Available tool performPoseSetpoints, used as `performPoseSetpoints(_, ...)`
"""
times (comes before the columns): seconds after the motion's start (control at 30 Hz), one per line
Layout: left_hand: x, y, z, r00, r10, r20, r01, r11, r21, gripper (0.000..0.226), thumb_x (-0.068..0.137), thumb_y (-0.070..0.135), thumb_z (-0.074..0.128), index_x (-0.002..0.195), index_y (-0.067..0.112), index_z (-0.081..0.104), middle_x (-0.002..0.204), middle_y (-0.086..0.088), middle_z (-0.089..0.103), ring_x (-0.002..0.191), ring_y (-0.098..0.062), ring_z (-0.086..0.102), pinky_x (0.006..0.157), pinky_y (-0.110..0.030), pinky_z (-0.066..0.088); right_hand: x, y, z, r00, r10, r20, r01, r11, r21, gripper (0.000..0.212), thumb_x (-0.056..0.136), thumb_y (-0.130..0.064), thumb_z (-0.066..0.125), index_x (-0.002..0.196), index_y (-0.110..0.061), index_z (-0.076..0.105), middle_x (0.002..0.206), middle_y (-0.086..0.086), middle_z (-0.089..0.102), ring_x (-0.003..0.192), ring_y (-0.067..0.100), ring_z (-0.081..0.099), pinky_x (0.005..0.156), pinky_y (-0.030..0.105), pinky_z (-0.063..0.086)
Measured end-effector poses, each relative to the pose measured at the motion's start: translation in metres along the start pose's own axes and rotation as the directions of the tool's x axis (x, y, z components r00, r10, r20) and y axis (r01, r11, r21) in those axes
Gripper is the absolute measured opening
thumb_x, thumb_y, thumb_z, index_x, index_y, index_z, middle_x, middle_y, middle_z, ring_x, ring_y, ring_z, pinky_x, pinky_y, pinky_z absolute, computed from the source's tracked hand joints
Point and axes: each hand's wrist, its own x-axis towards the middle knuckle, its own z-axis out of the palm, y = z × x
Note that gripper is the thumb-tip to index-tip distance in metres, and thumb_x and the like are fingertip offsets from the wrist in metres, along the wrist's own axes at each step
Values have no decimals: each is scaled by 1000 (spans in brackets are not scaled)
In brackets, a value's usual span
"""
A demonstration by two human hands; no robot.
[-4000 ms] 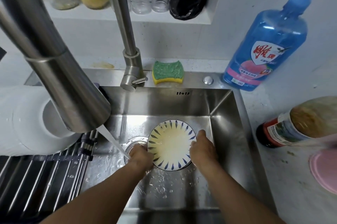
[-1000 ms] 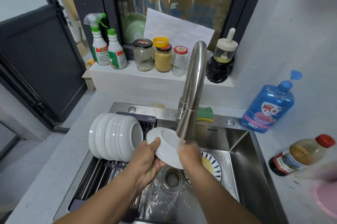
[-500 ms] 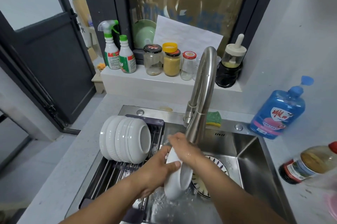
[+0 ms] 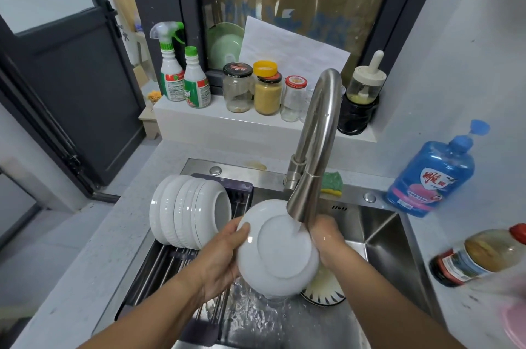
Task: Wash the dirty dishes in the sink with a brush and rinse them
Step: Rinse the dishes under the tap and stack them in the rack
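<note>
White plate [image 4: 280,254], opposite edges gripped by left hand [image 4: 220,259] and right hand [image 4: 327,239], just under faucet [image 4: 311,149].

Red character "雕" on the blue detergent bottle [image 4: 430,178] label

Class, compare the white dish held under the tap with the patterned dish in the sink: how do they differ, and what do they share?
The white dish is plain; the patterned dish has dark rim marks. The white dish is held up, tilted, under the stream; the patterned dish lies on the sink floor, half hidden. Both are round.
</note>
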Motion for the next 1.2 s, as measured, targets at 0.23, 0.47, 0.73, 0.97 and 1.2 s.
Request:
performPoseSetpoints(0.23, 27, -21, 38, 921, 70, -382, 17, 975, 221, 39, 109, 35, 32, 106, 7, 60, 102, -13, 70, 86, -23, 64, 64, -31, 47, -6, -5, -13, 996, -19, 88, 22, 999, -39, 8, 87, -19, 68, 89, -12, 73, 92, 11, 76, 91, 34, 72, 79, 39, 56)
performPoseSetpoints(0.47, 40, -46, 81, 936, 257, -240, -43, 760, 648, 77, 81, 83, 12, 145, 49, 39, 157, 2, 41, 144, -26, 38, 118, -57, 31, -14, 7, -4, 997, 48, 57, -59, 976, 209, 26, 80, -14, 80, 102, -6, 70, 85, 16, 77, 77, 33, 75, 71, 44, 60)
performPoseSetpoints(0.73, 65, -39, 75, 911, 220, -350, 106, 693, 713, 84, 97, 70, 4, 138, 18, 55, 135, -16, 60, 124, -37, 55, 109, -51, 41, -35, 17, -3, 994, -24, -103, 53, 956, 288, 35, 78, -37, 81, 80, -6, 64, 69, 8, 66, 64, 23, 60, 60, 32, 47)
performPoseSetpoints(0.97, 62, -34, 48, 914, -228, -336, 227, 973, -43, 66, 90, 68, 57, 108, 6, 68, 98, -13, 75, 87, -31, 71, 79, -41, 57, -26, 26, -7, 999, 9, -45, 12, 890, 456, 48, 74, -41, 86, 70, -18, 43, 65, 5, 47, 58, 18, 45, 59, 30, 40)
performPoseSetpoints(1.2, 28, -34, 32, 965, -207, 158, 260, 820, -510, 45, 102, 28, 54, 137, 0, 57, 136, -26, 62, 124, -44, 61, 105, -64, 45, -1, 36, -1, 975, 223, -22, -167, 791, 589, 39, 80, -46, 81, 93, -10, 74, 87, 11, 78, 83, 33, 74, 80, 46, 61)
